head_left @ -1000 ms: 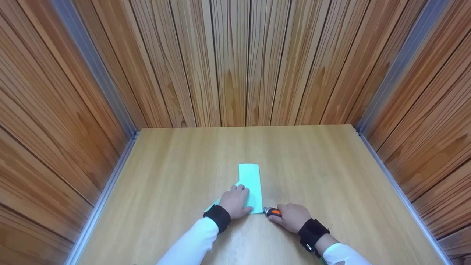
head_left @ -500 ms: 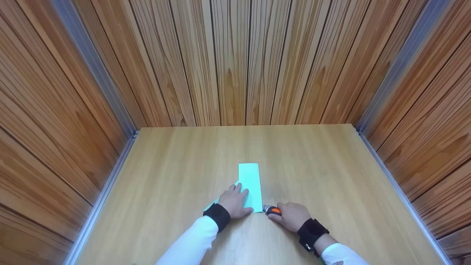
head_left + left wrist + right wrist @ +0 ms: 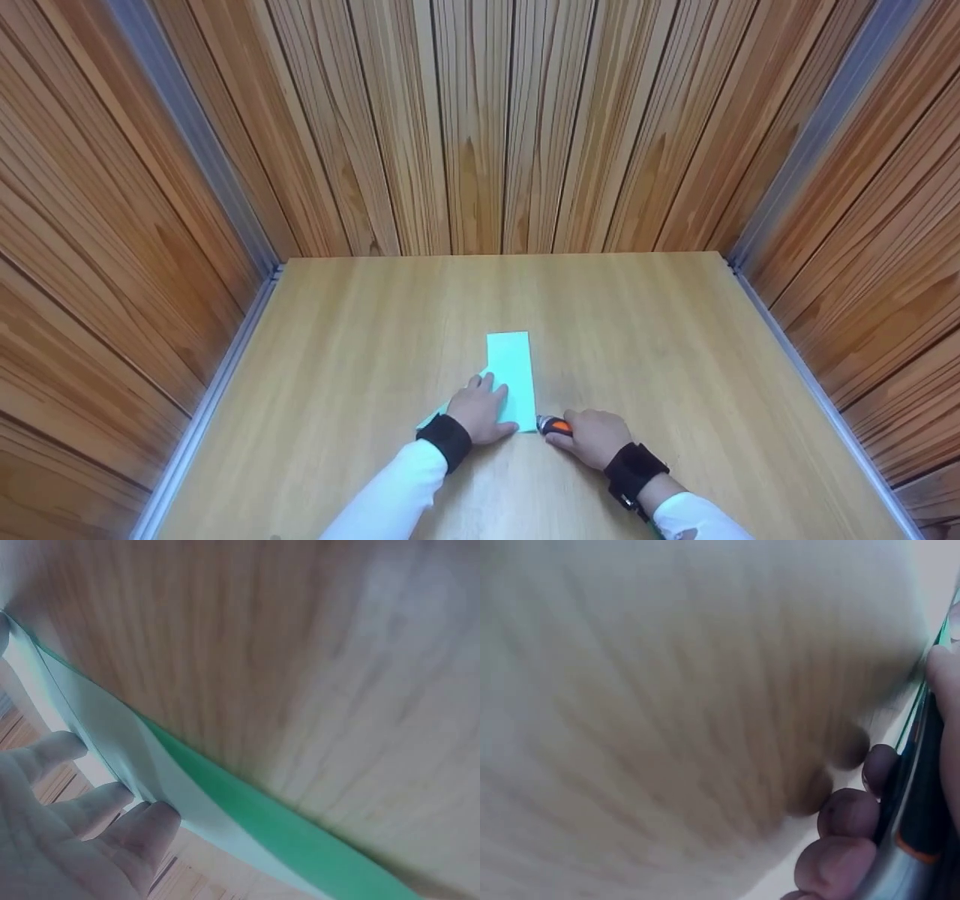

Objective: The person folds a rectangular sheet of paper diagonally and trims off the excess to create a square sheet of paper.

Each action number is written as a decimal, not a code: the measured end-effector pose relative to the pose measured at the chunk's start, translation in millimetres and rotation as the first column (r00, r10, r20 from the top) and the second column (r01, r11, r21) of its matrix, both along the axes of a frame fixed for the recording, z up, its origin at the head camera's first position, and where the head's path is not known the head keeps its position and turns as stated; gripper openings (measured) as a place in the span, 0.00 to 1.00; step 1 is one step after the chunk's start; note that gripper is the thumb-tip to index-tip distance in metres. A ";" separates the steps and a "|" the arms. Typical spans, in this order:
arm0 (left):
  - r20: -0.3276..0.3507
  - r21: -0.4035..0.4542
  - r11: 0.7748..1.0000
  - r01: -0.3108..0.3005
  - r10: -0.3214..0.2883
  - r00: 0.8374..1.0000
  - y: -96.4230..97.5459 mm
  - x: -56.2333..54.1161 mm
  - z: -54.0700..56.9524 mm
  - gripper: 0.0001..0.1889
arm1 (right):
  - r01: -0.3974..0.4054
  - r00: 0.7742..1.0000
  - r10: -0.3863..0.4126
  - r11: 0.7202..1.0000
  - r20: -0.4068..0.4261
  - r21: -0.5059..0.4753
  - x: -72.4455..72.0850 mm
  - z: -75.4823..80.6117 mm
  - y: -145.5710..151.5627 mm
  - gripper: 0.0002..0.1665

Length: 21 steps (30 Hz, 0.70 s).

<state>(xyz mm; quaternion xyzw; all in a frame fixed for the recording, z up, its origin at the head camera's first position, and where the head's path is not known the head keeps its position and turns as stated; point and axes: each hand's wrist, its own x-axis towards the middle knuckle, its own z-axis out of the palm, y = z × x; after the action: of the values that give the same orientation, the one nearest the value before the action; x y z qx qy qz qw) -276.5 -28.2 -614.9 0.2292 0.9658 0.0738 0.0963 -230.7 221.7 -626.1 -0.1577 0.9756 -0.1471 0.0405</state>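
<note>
A mint-green folded paper [image 3: 511,360] lies in the middle of the table, with a flap reaching out to the left. My left hand [image 3: 478,412] rests on it, fingers spread and pressing it down. Up close in the left wrist view, the paper [image 3: 217,802] shows a pale layer and a darker green layer, slightly parted. With curled fingers, my right hand [image 3: 600,438] grips a black and orange utility knife [image 3: 558,427]. Its silver tip meets the paper's lower right corner. In the right wrist view the knife handle [image 3: 922,802] lies between thumb and fingers; the blade is not clearly visible.
The light wooden table [image 3: 360,322] is bounded by a plank wall [image 3: 465,127] at the back and plank walls on both sides. Metal rails [image 3: 202,409] run along the side edges. Black bands [image 3: 634,472] circle both wrists.
My left fingers have spread a little further apart on the paper. The right hand and the utility knife have stayed almost still at the paper's corner.
</note>
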 end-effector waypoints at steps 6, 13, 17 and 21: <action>0.000 -0.005 1.000 -0.006 0.006 1.000 0.7 0.5 -2.2 0.41 | 0.011 0.999 -0.011 1.000 0.031 0.000 -0.1 0.6 2.5 0.24; 0.008 -0.020 1.000 -0.006 0.006 1.000 3.0 -0.2 -3.7 0.41 | 0.044 0.999 -0.044 0.999 0.006 0.020 4.9 3.0 -0.3 0.26; -0.012 -0.032 1.000 0.000 -0.001 1.000 2.2 0.3 -2.0 0.41 | 0.046 0.999 -0.045 0.999 -0.022 0.026 5.7 0.6 -4.0 0.27; -0.009 -0.033 0.999 -0.004 0.003 1.000 2.4 0.9 -0.3 0.41 | 0.082 0.996 -0.082 0.996 -0.019 0.043 6.3 0.7 -3.3 0.27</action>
<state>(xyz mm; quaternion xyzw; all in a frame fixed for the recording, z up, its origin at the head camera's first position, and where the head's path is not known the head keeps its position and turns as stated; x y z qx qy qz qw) -275.7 -25.7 -615.2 0.2262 0.9677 0.0569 0.0955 -224.4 218.3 -625.4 -0.1179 0.9846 -0.1259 0.0292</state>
